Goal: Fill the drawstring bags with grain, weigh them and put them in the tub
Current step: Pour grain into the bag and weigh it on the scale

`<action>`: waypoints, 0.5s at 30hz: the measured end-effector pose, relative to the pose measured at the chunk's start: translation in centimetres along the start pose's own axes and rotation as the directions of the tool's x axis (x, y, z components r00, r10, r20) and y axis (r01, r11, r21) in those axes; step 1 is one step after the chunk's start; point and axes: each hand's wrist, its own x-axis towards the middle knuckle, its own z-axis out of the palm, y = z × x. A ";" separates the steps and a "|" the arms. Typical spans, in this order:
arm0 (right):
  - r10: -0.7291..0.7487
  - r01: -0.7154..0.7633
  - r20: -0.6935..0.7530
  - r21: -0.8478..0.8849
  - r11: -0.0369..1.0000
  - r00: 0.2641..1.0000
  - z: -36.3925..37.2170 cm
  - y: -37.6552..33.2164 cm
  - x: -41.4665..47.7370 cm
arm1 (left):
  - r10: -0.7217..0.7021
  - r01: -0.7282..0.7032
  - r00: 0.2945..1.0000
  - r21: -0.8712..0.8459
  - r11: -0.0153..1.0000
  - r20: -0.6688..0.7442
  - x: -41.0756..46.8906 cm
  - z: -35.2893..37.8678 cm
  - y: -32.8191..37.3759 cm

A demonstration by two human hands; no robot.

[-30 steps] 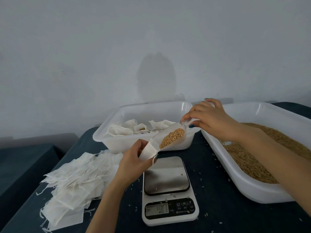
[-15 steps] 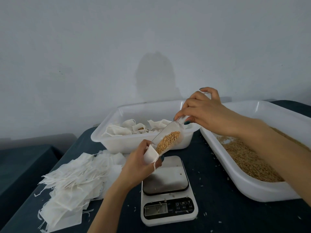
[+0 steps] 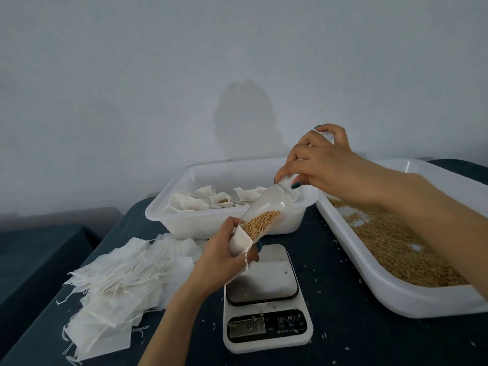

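Your left hand [image 3: 221, 257] curls round the limp drawstring bag [image 3: 239, 241], at the scale's [image 3: 264, 283] 11 o'clock edge. Your right hand [image 3: 319, 165] grips the tilted scoop [image 3: 266, 207]. The light cloth likely collapses, so pinch near its mouth.

The digits on the display [image 3: 247, 327] of the scale [image 3: 266, 344] are blurred and cannot be read, and the labels beside its buttons are too small to read. The handle of the scoop [image 3: 266, 210] is mostly hidden inside the right hand [image 3: 322, 165], which grips it. The left hand [image 3: 224, 257] covers much of the drawstring bag [image 3: 239, 240] that it holds, and it also hides the far left corner of the scale's plate. The grain tray [image 3: 396, 294] is cut off by the right edge. The right hand and the scoop hide the far right corner of the tub [image 3: 200, 225], and its front wall hides the lower part of the filled bags [image 3: 184, 202]. The pale specks [image 3: 315, 269] on the dark cloth [image 3: 343, 326] are too small to tell what they are.
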 end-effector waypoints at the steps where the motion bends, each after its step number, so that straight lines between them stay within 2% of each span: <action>1: -0.004 0.004 -0.004 -0.011 1.000 1.000 0.0 0.1 0.0 | 0.006 -0.006 1.000 0.002 1.000 0.003 0.0 0.0 0.0; 9: -0.009 0.009 -0.004 -0.047 0.999 1.000 -0.4 0.5 0.1 | 0.016 -0.015 1.000 -0.030 0.999 0.019 -0.1 -0.1 0.0; 15: 0.075 -0.075 0.029 0.014 0.997 0.997 0.2 1.0 -0.6 | 0.008 -0.007 1.000 -0.028 1.000 0.028 0.0 -0.2 0.3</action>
